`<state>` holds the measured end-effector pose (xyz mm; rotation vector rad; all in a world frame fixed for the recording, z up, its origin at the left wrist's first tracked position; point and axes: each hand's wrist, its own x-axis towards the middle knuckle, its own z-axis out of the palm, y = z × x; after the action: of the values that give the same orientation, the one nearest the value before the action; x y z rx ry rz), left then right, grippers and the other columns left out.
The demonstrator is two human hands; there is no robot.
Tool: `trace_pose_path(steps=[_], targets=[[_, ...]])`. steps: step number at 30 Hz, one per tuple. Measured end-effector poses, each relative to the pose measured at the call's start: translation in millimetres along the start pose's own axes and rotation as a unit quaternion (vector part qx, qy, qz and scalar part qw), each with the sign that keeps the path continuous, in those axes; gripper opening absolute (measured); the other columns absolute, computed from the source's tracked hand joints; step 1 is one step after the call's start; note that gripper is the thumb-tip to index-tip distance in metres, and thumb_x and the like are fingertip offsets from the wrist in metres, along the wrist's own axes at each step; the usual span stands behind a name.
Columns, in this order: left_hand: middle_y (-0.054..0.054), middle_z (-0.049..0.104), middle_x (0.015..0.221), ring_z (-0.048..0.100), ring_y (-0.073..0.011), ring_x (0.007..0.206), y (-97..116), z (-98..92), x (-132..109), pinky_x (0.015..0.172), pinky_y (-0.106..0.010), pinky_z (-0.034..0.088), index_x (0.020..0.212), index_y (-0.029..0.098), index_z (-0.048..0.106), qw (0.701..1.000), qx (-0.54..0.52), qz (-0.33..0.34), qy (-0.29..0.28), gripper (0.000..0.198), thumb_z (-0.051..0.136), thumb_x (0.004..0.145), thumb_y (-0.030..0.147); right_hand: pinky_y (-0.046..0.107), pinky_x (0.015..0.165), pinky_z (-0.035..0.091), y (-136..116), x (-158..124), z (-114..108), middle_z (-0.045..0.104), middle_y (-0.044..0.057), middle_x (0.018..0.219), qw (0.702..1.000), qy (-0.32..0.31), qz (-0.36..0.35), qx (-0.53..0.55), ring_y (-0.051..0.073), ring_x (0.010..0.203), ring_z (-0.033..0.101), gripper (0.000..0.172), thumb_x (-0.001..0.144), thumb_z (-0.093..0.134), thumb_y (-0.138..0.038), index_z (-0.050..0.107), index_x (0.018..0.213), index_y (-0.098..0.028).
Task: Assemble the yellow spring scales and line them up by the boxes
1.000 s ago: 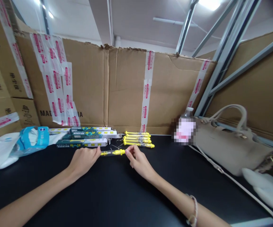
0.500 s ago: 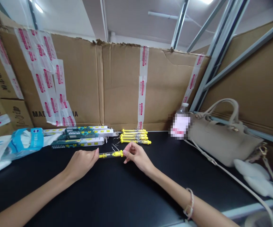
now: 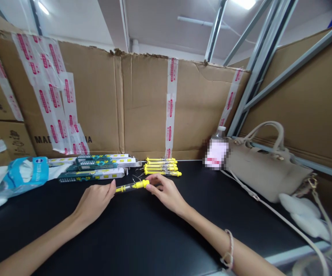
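Note:
A spring scale (image 3: 129,187) with a clear tube and yellow ends is stretched between my two hands, just above the black tabletop. My left hand (image 3: 98,197) pinches its left end between thumb and fingers. At the other end, my right hand (image 3: 166,191) has thumb and fingertips on the yellow cap. The tube tilts slightly, right end higher. Thin metal hooks show just behind it, and I cannot tell which scale they belong to. Behind my right hand lies a row of several more yellow spring scales (image 3: 161,167), side by side.
Several printed narrow boxes (image 3: 93,175) are stacked behind my left hand. A blue tissue pack (image 3: 27,172) sits at the far left. On the right stand a pixelated bottle (image 3: 216,151) and a beige handbag (image 3: 266,168) with a trailing strap. Cardboard (image 3: 145,107) walls the back.
The spring scale has gone from nearly level to a slight tilt, right end up. Both hands keep their hold on it. The whole view has shifted slightly.

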<state>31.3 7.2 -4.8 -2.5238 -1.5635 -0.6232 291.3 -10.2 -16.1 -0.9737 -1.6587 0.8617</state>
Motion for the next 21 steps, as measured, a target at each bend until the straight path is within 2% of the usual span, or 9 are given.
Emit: trace_pose_path(steps=[3,5,9,12,17,21], targets=[[-0.005,0.067,0.054,0.069,-0.0215,0.056,1.1,0.0,-1.2,0.051,-0.028,0.029,0.06,0.018,0.06,1.0,0.024,0.006,-0.001,0.06,0.022,0.103,0.037,0.025,0.054,0.05,3.1,-0.6,1.9,0.065,0.001,0.067,0.999,-0.012,0.029,-0.008,0.014,0.057,0.061,0.038,0.092,0.056,-0.052,0.064,0.077,-0.019],[-0.007,0.067,0.055,0.069,-0.0232,0.055,2.4,0.4,-1.6,0.05,-0.028,0.027,0.061,0.018,0.06,0.999,0.037,0.014,-0.006,0.058,0.024,0.102,0.037,0.024,0.052,0.048,4.1,-1.2,2.4,0.064,0.0,0.062,0.999,-0.015,0.039,-0.007,0.013,0.051,0.058,0.041,0.09,0.057,-0.054,0.062,0.071,-0.018],[-0.009,0.069,0.058,0.07,-0.0259,0.057,3.2,2.3,-0.8,0.049,-0.029,0.023,0.067,0.017,0.064,0.998,0.045,0.031,-0.022,0.058,0.021,0.102,0.035,0.027,0.06,0.053,3.6,-1.7,1.1,0.068,0.001,0.067,0.999,-0.003,0.038,-0.002,0.015,0.058,0.064,0.033,0.084,0.066,-0.05,0.065,0.076,-0.019],[-0.009,0.068,0.057,0.068,-0.0248,0.054,1.8,4.2,0.2,0.048,-0.029,0.023,0.072,0.017,0.066,0.997,0.036,0.047,-0.039,0.058,0.019,0.102,0.033,0.029,0.064,0.054,0.7,-2.2,-0.2,0.072,0.002,0.071,0.999,0.024,0.035,-0.008,0.018,0.062,0.068,0.026,0.082,0.069,-0.044,0.067,0.078,-0.019],[-0.005,0.068,0.059,0.065,-0.0189,0.053,-1.2,6.6,0.8,0.049,-0.026,0.031,0.077,0.017,0.066,0.996,-0.011,0.059,-0.061,0.051,0.023,0.1,0.03,0.032,0.066,0.054,-8.5,-5.2,-1.3,0.074,0.003,0.075,0.998,0.061,0.0,-0.022,0.02,0.066,0.07,0.016,0.082,0.071,-0.035,0.069,0.076,-0.021],[-0.005,0.07,0.064,0.065,-0.0182,0.057,-1.7,5.8,1.6,0.051,-0.025,0.035,0.074,0.017,0.066,0.995,-0.049,0.048,-0.073,0.051,0.024,0.1,0.03,0.035,0.078,0.055,-13.6,-7.9,-0.3,0.073,0.005,0.086,0.997,0.068,-0.042,-0.013,0.022,0.082,0.069,0.013,0.078,0.074,-0.03,0.067,0.07,-0.023]])
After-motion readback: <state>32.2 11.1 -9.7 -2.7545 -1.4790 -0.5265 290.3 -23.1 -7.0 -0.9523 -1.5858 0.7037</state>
